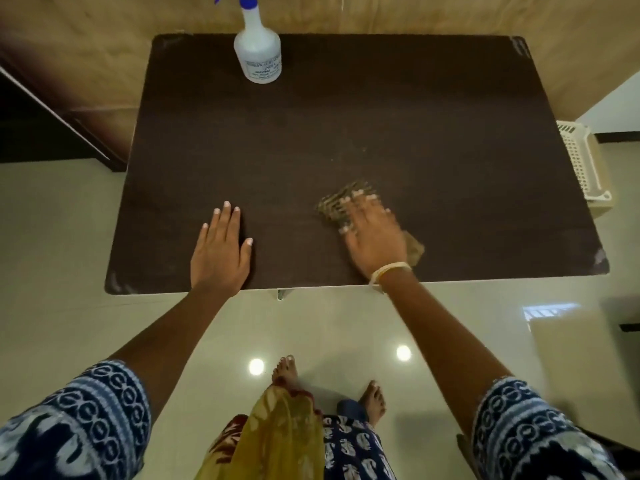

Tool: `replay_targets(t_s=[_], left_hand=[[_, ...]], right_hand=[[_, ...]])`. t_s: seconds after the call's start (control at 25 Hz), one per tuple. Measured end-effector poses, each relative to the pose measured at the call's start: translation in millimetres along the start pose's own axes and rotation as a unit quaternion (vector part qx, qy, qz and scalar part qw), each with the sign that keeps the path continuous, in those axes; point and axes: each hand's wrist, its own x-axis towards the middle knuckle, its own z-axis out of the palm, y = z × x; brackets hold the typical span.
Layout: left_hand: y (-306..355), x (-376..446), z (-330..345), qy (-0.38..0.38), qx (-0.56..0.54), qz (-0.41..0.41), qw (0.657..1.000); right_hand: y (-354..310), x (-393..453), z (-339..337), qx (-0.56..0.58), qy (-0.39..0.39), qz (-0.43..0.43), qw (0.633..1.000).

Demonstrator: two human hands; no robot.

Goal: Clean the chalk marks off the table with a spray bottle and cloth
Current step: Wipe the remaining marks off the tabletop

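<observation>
Right hand (372, 237) presses flat on the cloth (334, 206), fingers spread, blurred; not clenched round it. Cloth sits on the table (450, 133) near the front edge, right of centre. Left hand (220, 247) lies flat and empty on the top, bracing. Bottle (258, 50) stands at the far edge, well apart. Faint smudge just beyond the cloth; pale marks at both front corners. Risks: flat palm slips off the cloth, corners get missed, a long stroke tips the bottle.

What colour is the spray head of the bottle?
The spray bottle has a blue spray head on a white body, seen in the head view.
</observation>
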Motion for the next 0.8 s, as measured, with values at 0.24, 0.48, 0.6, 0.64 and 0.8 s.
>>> replay_targets(t_s=[0.24, 0.48, 0.6, 0.64, 0.8], left_hand=[[-16.2, 2.5, 4.8, -0.007, -0.029, 0.009, 1.0], [-19.7, 3.5, 6.6, -0.001, -0.036, 0.015, 0.999], [-20.0, 2.8, 6.6, 0.002, -0.036, 0.017, 0.999], [-20.6, 3.6, 6.6, 0.002, -0.041, 0.017, 0.999], [-19.2, 3.7, 5.9, 0.001, -0.045, 0.011, 0.999]], right_hand=[[66.6, 42.1, -24.1, 0.071, 0.056, 0.417, 0.905], [-133.9, 98.1, 13.5, 0.036, 0.002, 0.098, 0.994], [-166.3, 94.5, 18.8, 0.02, -0.06, -0.116, 0.991], [-148.7, 103.3, 17.0, 0.019, -0.052, -0.139, 0.989], [-15.4, 147.9, -8.4, 0.007, 0.027, 0.065, 0.998]])
